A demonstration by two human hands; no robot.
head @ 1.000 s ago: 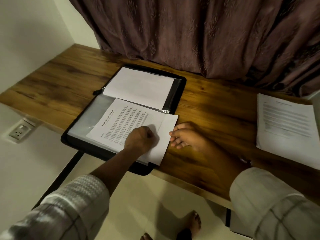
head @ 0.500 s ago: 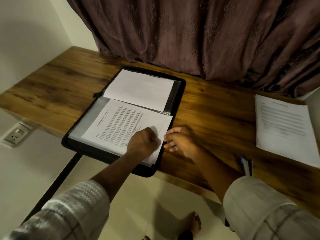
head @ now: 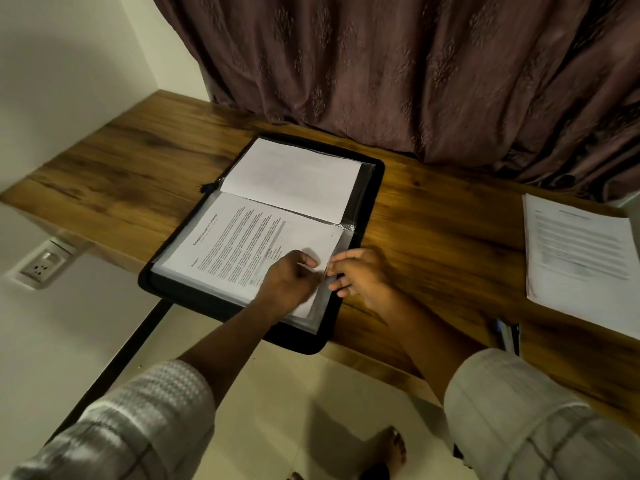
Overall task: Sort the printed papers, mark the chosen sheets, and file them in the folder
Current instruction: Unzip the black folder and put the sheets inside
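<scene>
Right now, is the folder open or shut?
Open. The folder lies flat on the table, both halves spread, a printed sheet on the near half.

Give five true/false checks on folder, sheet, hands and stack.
1. The folder lies open on the desk. True.
2. The left hand touches the stack. False: it rests on the sheet in the folder; the stack lies apart, at the right.
3. The right hand is at the sheet's right edge. True.
4. The folder's far half is bare. False: a white page lies there.
5. The sheet is blank. False: it bears a heading and lines of print.
</scene>
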